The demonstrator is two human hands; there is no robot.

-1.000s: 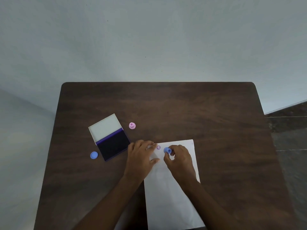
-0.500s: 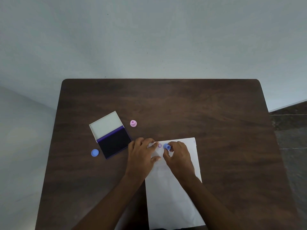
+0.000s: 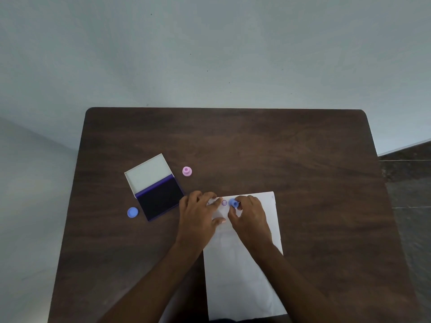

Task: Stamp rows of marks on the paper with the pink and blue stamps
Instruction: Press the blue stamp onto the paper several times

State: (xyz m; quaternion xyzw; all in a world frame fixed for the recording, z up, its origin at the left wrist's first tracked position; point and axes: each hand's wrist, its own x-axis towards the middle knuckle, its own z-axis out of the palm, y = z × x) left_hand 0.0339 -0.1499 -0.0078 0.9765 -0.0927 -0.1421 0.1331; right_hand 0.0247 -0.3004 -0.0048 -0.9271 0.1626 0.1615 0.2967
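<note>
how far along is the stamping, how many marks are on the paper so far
Barely begun. Done: one purple mark shows near the top edge of the paper. In hand: the right hand holds the blue stamp just right of it; the left hand pins the sheet. Left: nearly every row; the pink stamp stands apart by the ink pad.

Both forearms are seen bare, without sleeves; no rings, watch or bands are worn on the left hand [image 3: 200, 213] or right hand [image 3: 250, 217].
</note>
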